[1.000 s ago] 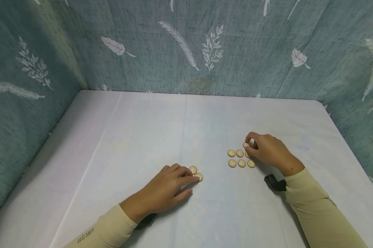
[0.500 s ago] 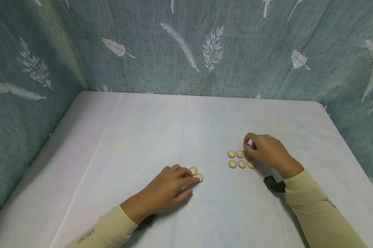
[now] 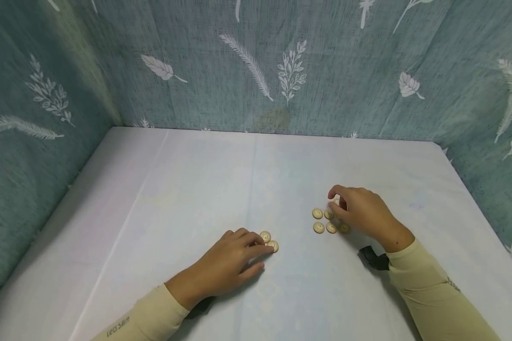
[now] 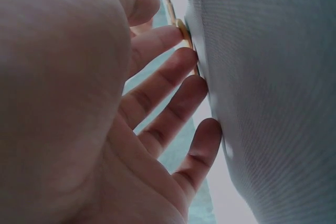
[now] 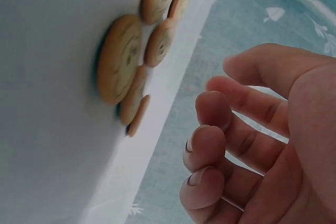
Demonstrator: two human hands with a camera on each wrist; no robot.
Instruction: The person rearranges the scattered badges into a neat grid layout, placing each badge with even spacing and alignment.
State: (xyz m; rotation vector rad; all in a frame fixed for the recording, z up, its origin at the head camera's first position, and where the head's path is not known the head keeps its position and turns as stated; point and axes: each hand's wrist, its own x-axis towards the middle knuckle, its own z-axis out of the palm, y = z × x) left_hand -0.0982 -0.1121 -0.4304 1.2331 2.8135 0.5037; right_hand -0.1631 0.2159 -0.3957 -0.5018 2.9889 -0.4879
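Observation:
Several round, light wooden buttons lie in short rows on the white cloth at right of centre. My right hand hovers over the right side of these rows, partly covering them. In the right wrist view its thumb and loosely bent fingers stand apart with nothing between them, beside the flat-lying buttons. One button shows in the gap of thumb and forefinger in the head view. My left hand rests on the cloth, its forefinger touching one of two visible buttons. The left wrist view shows a button edge at a fingertip.
The white cloth-covered table is bounded at the back and sides by green leaf-patterned fabric. A black strap sits under my right wrist.
My right hand has let go of the button it pinched at the back of the rows and has shifted slightly left, thumb and forefinger parting. The left hand stays put.

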